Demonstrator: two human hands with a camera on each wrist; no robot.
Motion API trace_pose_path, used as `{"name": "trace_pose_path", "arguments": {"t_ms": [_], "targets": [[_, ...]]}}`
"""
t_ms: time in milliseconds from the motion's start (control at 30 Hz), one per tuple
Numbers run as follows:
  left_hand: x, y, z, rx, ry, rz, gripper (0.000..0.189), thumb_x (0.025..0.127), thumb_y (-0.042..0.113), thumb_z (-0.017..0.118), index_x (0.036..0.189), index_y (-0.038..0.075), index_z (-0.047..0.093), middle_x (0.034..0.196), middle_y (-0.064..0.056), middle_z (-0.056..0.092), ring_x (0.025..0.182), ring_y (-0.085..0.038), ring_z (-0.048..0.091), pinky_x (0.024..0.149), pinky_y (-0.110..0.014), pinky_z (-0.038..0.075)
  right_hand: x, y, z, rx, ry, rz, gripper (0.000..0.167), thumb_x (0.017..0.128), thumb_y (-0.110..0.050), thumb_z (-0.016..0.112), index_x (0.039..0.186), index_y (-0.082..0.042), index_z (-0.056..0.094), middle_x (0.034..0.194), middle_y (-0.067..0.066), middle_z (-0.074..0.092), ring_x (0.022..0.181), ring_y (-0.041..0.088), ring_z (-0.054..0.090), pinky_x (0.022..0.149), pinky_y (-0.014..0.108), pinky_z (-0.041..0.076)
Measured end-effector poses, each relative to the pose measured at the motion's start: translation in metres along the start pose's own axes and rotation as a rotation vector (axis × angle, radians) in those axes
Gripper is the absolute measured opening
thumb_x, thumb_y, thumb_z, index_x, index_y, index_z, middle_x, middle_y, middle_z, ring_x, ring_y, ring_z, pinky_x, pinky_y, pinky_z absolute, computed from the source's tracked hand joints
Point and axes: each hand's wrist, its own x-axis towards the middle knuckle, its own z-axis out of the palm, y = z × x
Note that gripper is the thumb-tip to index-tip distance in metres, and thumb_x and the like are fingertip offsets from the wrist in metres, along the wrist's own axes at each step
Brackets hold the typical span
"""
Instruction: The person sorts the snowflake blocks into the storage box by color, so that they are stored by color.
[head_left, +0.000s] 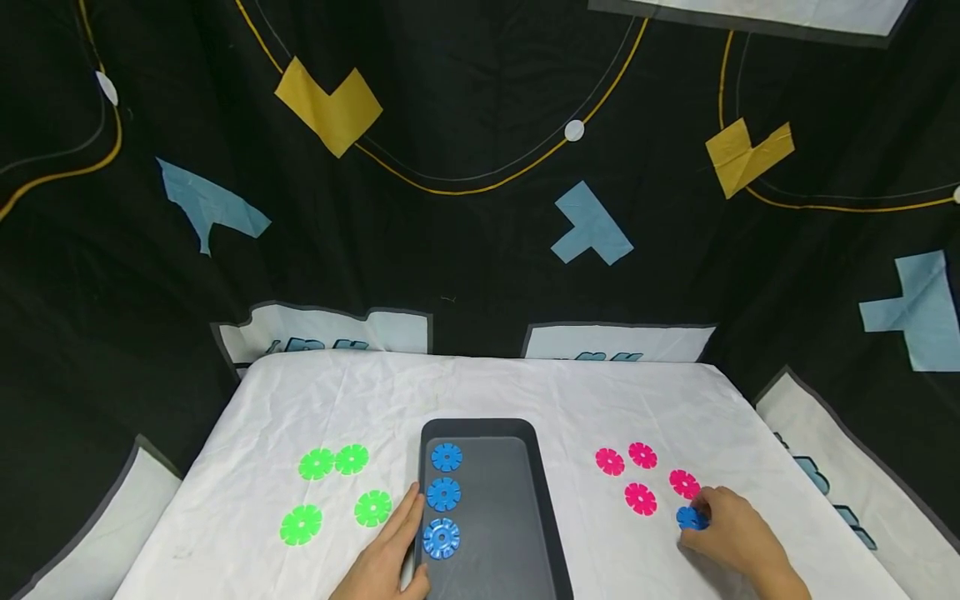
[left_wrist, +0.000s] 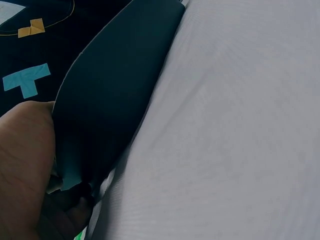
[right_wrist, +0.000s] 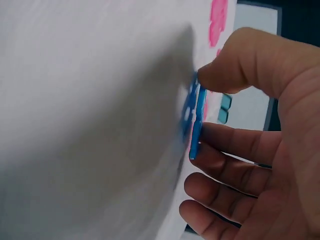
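My left hand (head_left: 387, 554) lies along the left side of a dark grey tray (head_left: 502, 508), its fingers extended against the outer wall. Part of that hand (left_wrist: 25, 165) and the tray's side (left_wrist: 110, 85) show in the left wrist view. Inside the tray, 3 blue notched discs, the nearest one (head_left: 441, 539) among them, form a column. My right hand (head_left: 735, 533) pinches a blue notched disc (head_left: 688, 518) between thumb and fingers, low over the cloth. The right wrist view shows this disc (right_wrist: 198, 120) edge-on, with a blurred blue shape (right_wrist: 188, 112) close beside it.
Several pink discs (head_left: 641, 499) lie right of the tray, one (head_left: 683, 483) just beyond my right hand. Several green discs (head_left: 302, 525) lie to its left. A white cloth (head_left: 225, 467) covers the table; a dark curtain (head_left: 465, 267) hangs behind.
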Motion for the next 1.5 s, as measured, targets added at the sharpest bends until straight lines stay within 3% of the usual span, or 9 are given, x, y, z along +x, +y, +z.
{"name": "trace_pose_path", "arguments": {"t_ms": [300,500,700,1067,1300,1500], "targets": [[-0.001,0.001,0.001,-0.002,-0.021,-0.034,0.081,0.072,0.012,0.068,0.145,-0.008,0.038,0.155,-0.015,0.031,0.132,-0.030,0.042,0.092,-0.036,0.050,-0.007,-0.028,-0.006,-0.022,0.055,-0.126,0.051,0.063,-0.036,0.086,0.100,-0.005,0.067,0.087,0.002,0.059,0.077,0.017,0.056,0.076,0.046,0.055],[-0.001,0.001,0.001,0.001,-0.002,-0.026,0.081,0.071,0.011,0.069,0.144,-0.008,0.040,0.155,-0.015,0.032,0.132,-0.029,0.043,0.091,-0.035,0.051,-0.015,-0.052,-0.011,-0.057,0.128,-0.253,0.041,0.064,-0.034,0.084,0.095,-0.013,0.066,0.087,-0.004,0.057,0.077,0.012,0.054,0.074,0.038,0.052],[0.000,0.002,0.000,0.003,0.001,-0.018,0.080,0.072,0.011,0.069,0.144,-0.009,0.040,0.155,-0.016,0.033,0.132,-0.029,0.043,0.092,-0.036,0.050,-0.023,-0.077,-0.014,-0.045,0.180,-0.307,0.036,0.065,-0.029,0.081,0.095,-0.016,0.066,0.089,-0.007,0.056,0.076,0.008,0.053,0.072,0.034,0.051],[-0.001,0.001,0.001,-0.016,0.008,-0.026,0.085,0.068,0.010,0.071,0.144,-0.009,0.038,0.156,-0.015,0.031,0.134,-0.025,0.038,0.096,-0.037,0.047,-0.029,-0.117,-0.013,-0.053,0.196,-0.420,0.036,0.063,-0.032,0.082,0.093,-0.023,0.066,0.086,-0.014,0.054,0.075,0.005,0.051,0.065,0.027,0.051],[-0.001,0.000,0.001,-0.016,0.018,-0.009,0.086,0.067,0.010,0.072,0.144,-0.008,0.039,0.155,-0.015,0.031,0.134,-0.025,0.039,0.094,-0.036,0.048,-0.031,-0.136,-0.006,-0.043,0.247,-0.580,0.030,0.062,-0.029,0.078,0.089,-0.026,0.064,0.084,-0.018,0.051,0.072,-0.001,0.049,0.061,0.021,0.048],[-0.001,0.001,0.001,-0.019,0.011,-0.015,0.085,0.068,0.009,0.072,0.144,-0.009,0.038,0.155,-0.016,0.032,0.133,-0.026,0.040,0.094,-0.036,0.048,-0.034,-0.155,-0.003,-0.052,0.253,-0.686,0.030,0.063,-0.030,0.077,0.091,-0.024,0.067,0.085,-0.018,0.052,0.076,-0.001,0.049,0.065,0.022,0.050]]}}
